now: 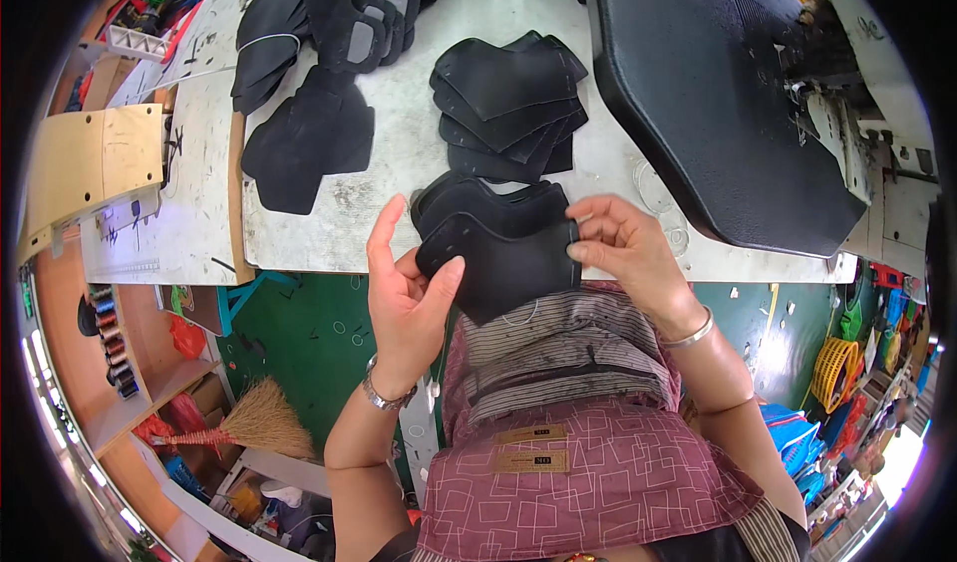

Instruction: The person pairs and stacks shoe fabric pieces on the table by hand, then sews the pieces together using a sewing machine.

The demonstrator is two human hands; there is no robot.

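1. The black piece (pixel 523 265) is held at the tabletop's (pixel 319 235) front edge, near its middle, with the lower tip hung past that edge over the apron (pixel 588 487).
2. By the right hand (pixel 620 241), the piece's right edge is pinched between thumb and fingers.
3. The left hand (pixel 407 288) is placed at the piece's left edge, thumb over its face, forefinger raised; whether the piece is gripped there cannot be told.
4. Just behind the held piece, similar pieces (pixel 478 203) are partly covered by it.
5. Farther in from the front edge, a fanned stack (pixel 510 89) is laid in line with them.
6. Toward the left edge, a pile (pixel 307 143) is set, with a tied bundle (pixel 267 49) behind it.
7. The right side is taken up by a black panel (pixel 698 94), its near corner brought close to the front edge.
8. Open room is left between pile and stack, and along the front edge left of the left hand; beside the right hand, only a narrow strip is left before the panel.
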